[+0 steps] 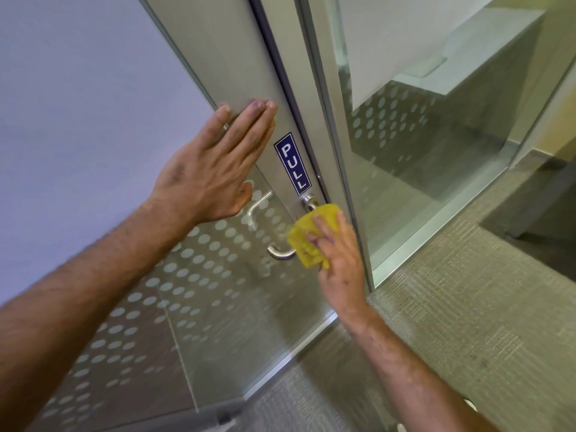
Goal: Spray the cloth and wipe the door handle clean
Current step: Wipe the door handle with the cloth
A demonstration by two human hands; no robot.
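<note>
Frosted glass door with a brushed metal stile and bands of pale dots: filling the left and centre of the view.

Left hand: lying open and flat against the door, fingers straight and together, fingertips reaching onto the metal stile near its latch edge, above the handle; gripping nothing.

Blue rectangular sign lettered "PULL" in white: sitting upright on the metal stile, just right of the left hand and directly above the handle's base.

Curved brushed-steel lever door handle: projecting from a round base on the stile just below the sign; only its bent free end and its base are showing, the middle being covered.

Yellow textured cleaning cloth: lying wrapped over the middle of the handle, touching it.

Right hand: pressing the cloth onto the handle, fingers spread over the cloth's right side.

Fixed clear glass panel: standing right of the door's latch edge.

Grey-green woven carpet: covering the floor at lower right.
</note>
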